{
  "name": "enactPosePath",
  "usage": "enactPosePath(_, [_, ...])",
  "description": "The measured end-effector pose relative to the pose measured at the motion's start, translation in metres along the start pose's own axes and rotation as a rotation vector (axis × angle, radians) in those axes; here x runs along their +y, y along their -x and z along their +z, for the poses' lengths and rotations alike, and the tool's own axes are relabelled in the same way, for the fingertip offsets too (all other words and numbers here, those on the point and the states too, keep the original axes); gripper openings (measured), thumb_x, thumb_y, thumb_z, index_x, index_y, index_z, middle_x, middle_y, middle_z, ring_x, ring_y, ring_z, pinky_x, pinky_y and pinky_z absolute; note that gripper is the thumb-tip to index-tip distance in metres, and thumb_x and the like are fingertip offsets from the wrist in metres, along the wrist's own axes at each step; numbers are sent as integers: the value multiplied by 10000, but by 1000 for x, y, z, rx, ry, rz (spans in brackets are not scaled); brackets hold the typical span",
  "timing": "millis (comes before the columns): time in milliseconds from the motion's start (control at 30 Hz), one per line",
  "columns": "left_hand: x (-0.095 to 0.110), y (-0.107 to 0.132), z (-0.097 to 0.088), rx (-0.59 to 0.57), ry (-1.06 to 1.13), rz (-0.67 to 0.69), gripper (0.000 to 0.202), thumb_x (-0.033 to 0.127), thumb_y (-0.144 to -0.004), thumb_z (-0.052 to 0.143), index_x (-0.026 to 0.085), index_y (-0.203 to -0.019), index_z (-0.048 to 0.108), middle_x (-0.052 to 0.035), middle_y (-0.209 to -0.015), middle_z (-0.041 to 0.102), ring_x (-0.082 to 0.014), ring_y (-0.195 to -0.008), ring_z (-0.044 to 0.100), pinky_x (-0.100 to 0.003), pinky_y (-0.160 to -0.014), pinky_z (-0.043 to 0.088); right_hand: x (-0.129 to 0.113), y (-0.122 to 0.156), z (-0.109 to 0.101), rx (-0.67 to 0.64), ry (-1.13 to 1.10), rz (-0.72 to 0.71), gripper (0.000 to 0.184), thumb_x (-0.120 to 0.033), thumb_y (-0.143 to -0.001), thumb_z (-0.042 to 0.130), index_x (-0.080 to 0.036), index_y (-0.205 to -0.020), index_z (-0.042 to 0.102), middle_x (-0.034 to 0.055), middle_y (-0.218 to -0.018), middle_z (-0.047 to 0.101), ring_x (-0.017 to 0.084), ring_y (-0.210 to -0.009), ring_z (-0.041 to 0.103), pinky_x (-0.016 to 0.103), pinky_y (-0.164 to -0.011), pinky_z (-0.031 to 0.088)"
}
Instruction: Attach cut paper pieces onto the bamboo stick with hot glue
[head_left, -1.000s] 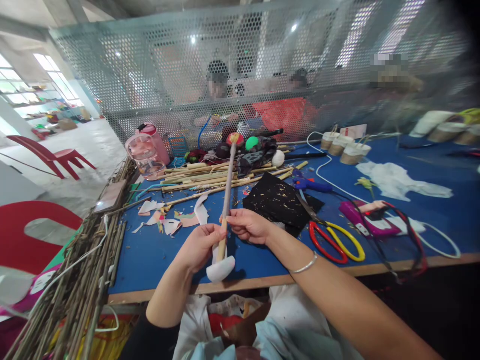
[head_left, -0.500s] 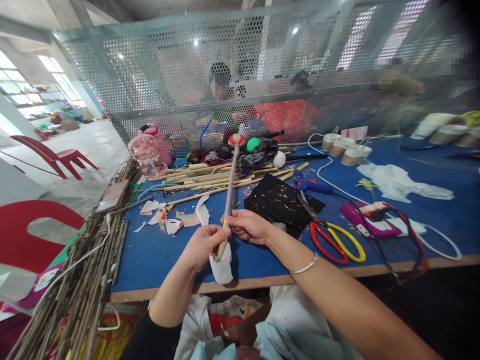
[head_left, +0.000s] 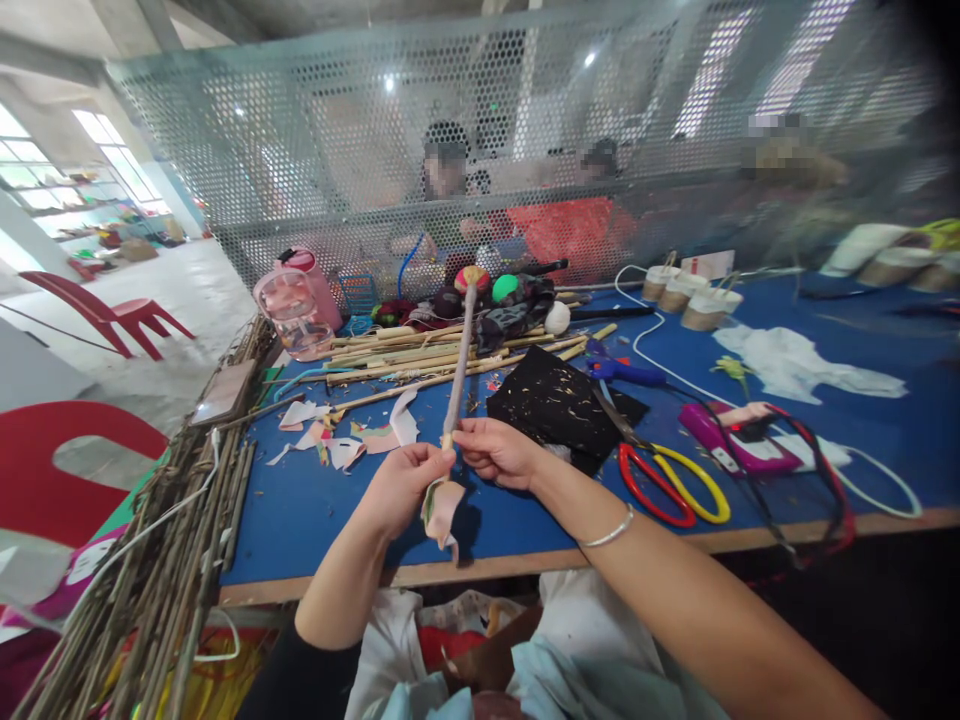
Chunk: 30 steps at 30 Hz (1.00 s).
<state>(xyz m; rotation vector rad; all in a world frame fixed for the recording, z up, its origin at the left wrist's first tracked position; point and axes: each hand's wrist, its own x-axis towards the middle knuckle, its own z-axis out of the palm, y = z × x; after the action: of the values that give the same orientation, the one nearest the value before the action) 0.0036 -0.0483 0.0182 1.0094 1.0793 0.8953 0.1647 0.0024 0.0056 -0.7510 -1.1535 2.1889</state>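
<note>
A long thin stick (head_left: 463, 370), mostly covered in a greyish wrap, points away from me over the table, with a red and yellow ball (head_left: 472, 280) at its far end. My left hand (head_left: 409, 485) pinches its near end between thumb and fingers. Just beyond, my right hand (head_left: 491, 452) has its fingers closed on the wrapped part. From the near end dangles a pale pink strip (head_left: 444, 510) with a green patch, thin like paper or cloth; its upper edge is hidden by my left hand.
Scissors (head_left: 671, 485) with red and yellow handles lie at right, beside a black cloth (head_left: 559, 410). Behind them are a blue glue gun (head_left: 626, 370) and white cable. Torn scraps (head_left: 345, 452) lie left; bare sticks (head_left: 405, 355) and a pink jug (head_left: 296, 310) stand farther back.
The strip at the stick's near end has turned from its white side to its pink side, and its tail now hangs lower. Both hands have stayed nearly in place.
</note>
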Motion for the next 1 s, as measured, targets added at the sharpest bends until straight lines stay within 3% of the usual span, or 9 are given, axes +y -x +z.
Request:
enactPosePath(100, [1,2,7,-102,226,-108,403,488,-613,712,116,-704,587,6,-535,550,-74,-421,476,-199,-432,352,0,0,0,-21,-32,-24,315,-364,-685,698,-159,-842,518,-132,-428,256,18,-366,111,154,-347,42])
enactPosePath(167, [1,2,9,-105,252,-139,413,487,-619,708,111,-750,598,-13,-592,582,-94,-464,520,-213,-463,390,0,0,-1,-7,-27,-21,325,-364,-676,705,-157,-846,521,-129,-427,275,17,-363,122,156,-346,42])
enactPosePath(400, [-1,-3,2,19,-117,10,385,437,-593,751,128,-601,521,57,-456,464,-31,-383,363,-170,-393,235,1,0,1,59,42,1,319,-376,-679,709,-161,-754,486,-126,-439,267,18,-370,117,166,-335,38])
enactPosePath(600, [1,1,2,-120,276,-141,375,444,-620,725,110,-745,612,-2,-580,573,-82,-458,501,-216,-477,389,0,0,-1,-65,-27,-6,311,-369,-718,679,-150,-888,539,-123,-450,285,19,-375,119,151,-341,53])
enactPosePath(700, [-1,0,0,-150,311,-185,394,445,-622,721,108,-797,619,-17,-609,591,-103,-491,537,-230,-497,416,2,-1,-2,-57,-8,-21,293,-371,-722,677,-145,-839,532,-112,-461,326,16,-373,130,156,-335,50])
enactPosePath(767, [-3,-1,-1,-117,229,-147,394,472,-629,713,115,-743,591,-9,-577,575,-90,-474,519,-207,-469,382,4,-1,-1,-10,26,-16,296,-379,-712,686,-151,-772,506,-113,-454,318,16,-367,135,166,-330,47])
enactPosePath(900, [-6,-4,0,17,90,-19,425,465,-581,751,140,-585,478,75,-424,411,-18,-357,311,-164,-379,197,3,0,3,40,71,18,325,-402,-695,695,-163,-730,478,-128,-424,256,17,-359,110,177,-330,32])
enactPosePath(1000, [-8,-2,1,-39,192,-24,399,457,-601,736,136,-594,498,63,-442,428,-23,-355,323,-171,-374,201,1,0,6,34,45,20,350,-404,-676,713,-154,-825,519,-126,-425,285,12,-361,107,172,-344,27])
